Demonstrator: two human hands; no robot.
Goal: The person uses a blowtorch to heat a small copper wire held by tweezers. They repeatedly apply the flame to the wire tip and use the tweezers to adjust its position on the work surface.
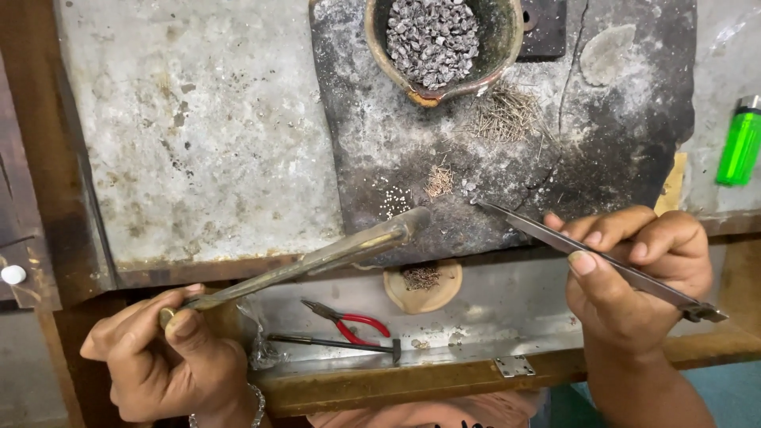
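We find the left hand (170, 357) closed in a firm grip on a brass blowpipe (317, 257), its tip over the charred soldering block (380, 158) on the bench (198, 119). The right hand (634, 273) pinches long steel tweezers (587, 254), whose points rest on the block near small metal pieces (438, 182), below a clay bowl (503, 40).

Bright, even daylight with soft shadows; sharp throughout, perhaps slightly stretched at the edges.
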